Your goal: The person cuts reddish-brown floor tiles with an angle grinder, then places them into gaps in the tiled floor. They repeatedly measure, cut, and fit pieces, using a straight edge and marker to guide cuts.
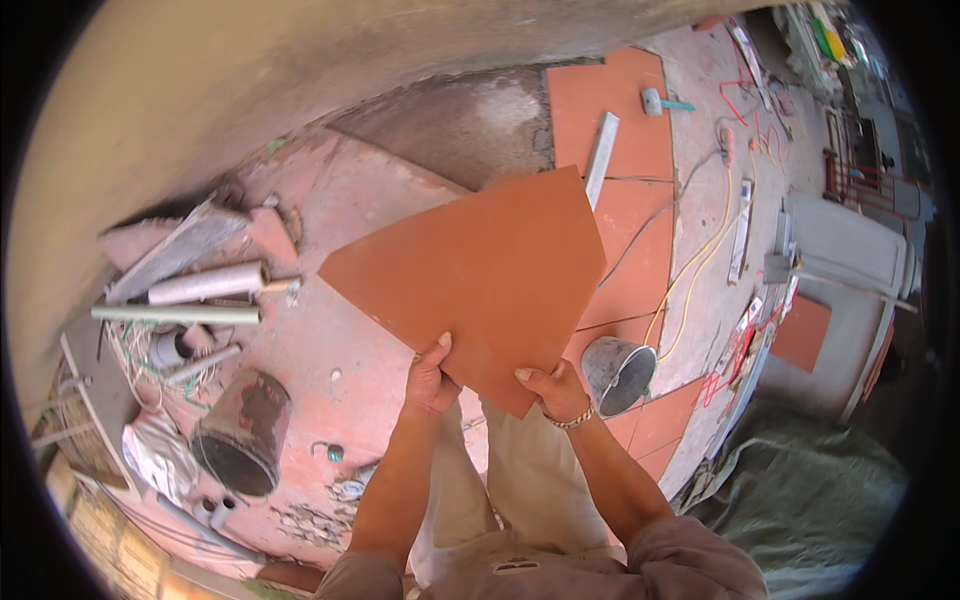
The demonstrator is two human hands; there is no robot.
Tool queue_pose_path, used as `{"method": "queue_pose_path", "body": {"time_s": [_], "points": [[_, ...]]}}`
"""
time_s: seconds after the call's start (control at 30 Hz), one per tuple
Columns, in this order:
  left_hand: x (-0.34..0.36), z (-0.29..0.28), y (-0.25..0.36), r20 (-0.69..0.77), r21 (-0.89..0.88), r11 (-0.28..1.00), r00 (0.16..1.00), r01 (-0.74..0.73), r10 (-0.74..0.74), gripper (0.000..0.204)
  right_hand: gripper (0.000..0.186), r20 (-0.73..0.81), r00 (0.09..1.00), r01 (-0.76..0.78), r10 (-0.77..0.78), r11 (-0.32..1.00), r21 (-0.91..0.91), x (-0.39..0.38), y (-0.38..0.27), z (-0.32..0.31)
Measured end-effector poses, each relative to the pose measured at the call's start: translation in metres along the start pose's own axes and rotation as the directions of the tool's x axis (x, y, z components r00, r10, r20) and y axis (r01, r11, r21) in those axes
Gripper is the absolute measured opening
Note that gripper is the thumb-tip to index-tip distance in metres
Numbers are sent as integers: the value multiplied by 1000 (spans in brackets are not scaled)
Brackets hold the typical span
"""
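Both hands grip one tile (470, 270), held up in the middle of the scene, above the floor (330, 330): the left hand (433, 375) pinches its near left edge, the right hand (560, 390) its near right edge. Laid tiles (637, 240) run along the right, with a mallet (652, 102) at the far end. A bucket (600, 368) stands right of the hands; pipes (205, 284) lie left.

The tile (480, 270) is smooth and matt, ceramic-looking. Just past it — a dull, metal-looking bar (602, 150); left of it, a smooth, plastic-looking roll (205, 284); to its lower right, a creased, plastic-looking tarp (810, 490) — faintly glossy.
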State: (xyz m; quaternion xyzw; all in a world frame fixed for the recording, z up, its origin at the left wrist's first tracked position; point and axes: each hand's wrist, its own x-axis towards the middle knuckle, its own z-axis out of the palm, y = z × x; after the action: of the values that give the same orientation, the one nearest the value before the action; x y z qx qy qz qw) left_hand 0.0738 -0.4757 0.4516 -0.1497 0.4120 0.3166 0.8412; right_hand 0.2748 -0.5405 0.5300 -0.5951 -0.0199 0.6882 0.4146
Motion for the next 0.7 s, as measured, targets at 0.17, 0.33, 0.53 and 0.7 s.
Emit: {"method": "queue_pose_path", "body": {"time_s": [0.17,0.33,0.53,0.7], "points": [[-128,-46,-44,-119,-202,974,990,-102,78,45,52,177,981,-69,79,996,-64,-77,29,30],[-232,-86,-101,-328,-393,866,927,-308,181,42,53,286,890,-274,355,918,-287,-121,73,32],[-343,-151,-194,-552,-482,685,797,-546,247,40,54,297,693,-277,657,623,-732,-148,131,2],[-441,-237,-293,-705,-480,472,646,-739,294,43,41,165,772,66,614,181,-981,-161,148,-24]]}}
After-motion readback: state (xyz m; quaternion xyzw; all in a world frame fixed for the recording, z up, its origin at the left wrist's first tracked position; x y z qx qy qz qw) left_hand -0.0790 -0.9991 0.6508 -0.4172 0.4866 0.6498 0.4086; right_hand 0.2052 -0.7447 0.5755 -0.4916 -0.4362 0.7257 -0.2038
